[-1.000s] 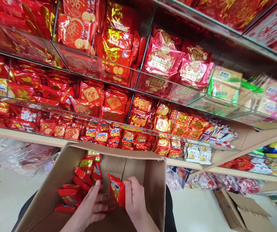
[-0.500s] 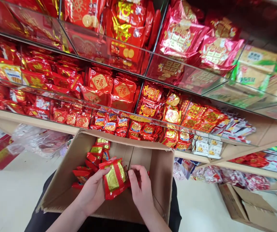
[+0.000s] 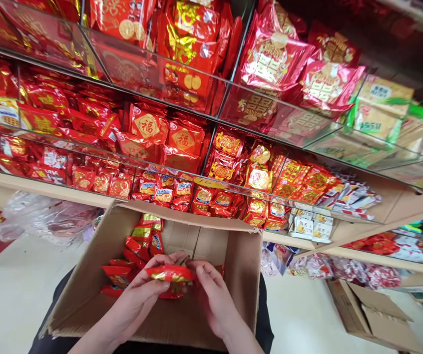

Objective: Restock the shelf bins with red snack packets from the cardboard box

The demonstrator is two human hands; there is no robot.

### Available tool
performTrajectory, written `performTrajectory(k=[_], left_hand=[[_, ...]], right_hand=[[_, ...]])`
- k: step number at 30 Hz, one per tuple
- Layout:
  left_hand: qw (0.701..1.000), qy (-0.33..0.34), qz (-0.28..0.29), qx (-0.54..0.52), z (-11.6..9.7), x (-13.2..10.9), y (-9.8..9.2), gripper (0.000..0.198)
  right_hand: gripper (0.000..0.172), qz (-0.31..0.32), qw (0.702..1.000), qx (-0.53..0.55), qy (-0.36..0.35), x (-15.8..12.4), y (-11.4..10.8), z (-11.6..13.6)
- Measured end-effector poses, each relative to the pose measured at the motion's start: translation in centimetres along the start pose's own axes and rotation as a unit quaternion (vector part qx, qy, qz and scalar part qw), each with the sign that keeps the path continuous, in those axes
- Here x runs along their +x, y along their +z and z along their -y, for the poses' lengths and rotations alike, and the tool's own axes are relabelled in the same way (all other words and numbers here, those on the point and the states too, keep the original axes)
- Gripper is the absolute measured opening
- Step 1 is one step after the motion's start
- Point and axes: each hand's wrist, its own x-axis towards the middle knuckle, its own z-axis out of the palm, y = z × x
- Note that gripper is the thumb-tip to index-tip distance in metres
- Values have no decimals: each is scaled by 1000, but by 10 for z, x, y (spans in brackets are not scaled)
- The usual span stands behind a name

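Over an open cardboard box [image 3: 241, 275], my left hand [image 3: 142, 291] is closed on a red and gold snack packet [image 3: 170, 273], thumb on its near face. The packet is tipped so that it shows edge-on. My right hand [image 3: 211, 290] is closed at the packet's right end, its fingertips partly hidden. Below the held packet shows another red wrapper [image 3: 172, 293], partly covered; I cannot tell whether it is held too. Several loose red packets [image 3: 137, 250] lie in the left part of the box, which rests on the person's lap.
Ahead rises a slanted shelf with clear dividers [image 3: 152, 162] full of red snack packets. Plastic bags [image 3: 49, 216] lie on the floor at left. A second cardboard box [image 3: 372, 309] stands on the floor at right, below a lower shelf [image 3: 388, 246] of packets.
The packet has been tipped from face-up to edge-on. My right hand has come to its right end. The whole view has shifted slightly.
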Motion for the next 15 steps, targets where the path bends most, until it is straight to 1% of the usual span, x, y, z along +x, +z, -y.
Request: performTrajectory(k=[2, 3, 4, 5, 7, 9, 10, 12, 15], left_hand=[[998, 20, 5, 67, -3, -1, 6, 14], [995, 22, -2, 100, -4, 0, 8, 16], [992, 19, -14, 122, -5, 0, 10, 21], [992, 13, -30, 126, -5, 2, 11, 28], [995, -13, -62, 75, -4, 5, 11, 42], [996, -47, -72, -4, -2, 7, 10, 43], [996, -55, -70, -26, -1, 8, 10, 43], [997, -51, -63, -5, 0, 9, 10, 44], [993, 3, -65, 104, -1, 11, 11, 40]], right_hand=[[37, 31, 994, 58, 90, 2, -1, 2], [39, 47, 989, 71, 120, 3, -2, 4], [40, 58, 986, 78, 133, 4, -3, 5], [41, 58, 987, 81, 127, 5, -4, 7], [45, 24, 993, 83, 75, 6, -6, 12], [49, -21, 997, 71, 16, 7, -7, 15], [48, -37, 998, 56, -7, 7, -7, 17], [43, -57, 998, 13, -37, 6, -5, 19], [33, -68, 995, -62, -46, 3, -1, 21]])
